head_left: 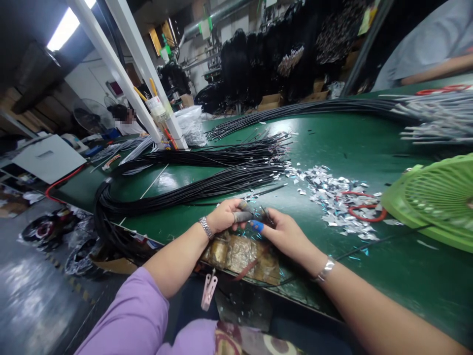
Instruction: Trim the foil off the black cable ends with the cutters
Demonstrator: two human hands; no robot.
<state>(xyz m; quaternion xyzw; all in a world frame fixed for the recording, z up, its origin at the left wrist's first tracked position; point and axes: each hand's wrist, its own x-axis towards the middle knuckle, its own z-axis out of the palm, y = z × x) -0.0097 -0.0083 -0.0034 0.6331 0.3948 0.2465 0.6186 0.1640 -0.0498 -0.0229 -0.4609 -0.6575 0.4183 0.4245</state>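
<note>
My left hand (226, 217) and my right hand (283, 230) meet above the near edge of the green table. Grey coverings sit on my left fingertips, and blue tape wraps my right thumb. Both hands are closed in a pinch around the end of a thin black cable (254, 215), mostly hidden by the fingers. Under them lies a block wrapped in brown tape (240, 254). Just beyond, a thick bundle of black cables (207, 187) ends in stripped, pale tips. A second black bundle (207, 157) lies behind it.
Foil scraps (332, 197) and a red-handled tool (365, 209) lie to the right, beside a green fan (436, 197). More cables (314, 107) stretch across the back. A white post (142, 64) rises at left. A pink clothespin (209, 292) hangs from the edge. A co-worker's arm (439, 70) shows at far right.
</note>
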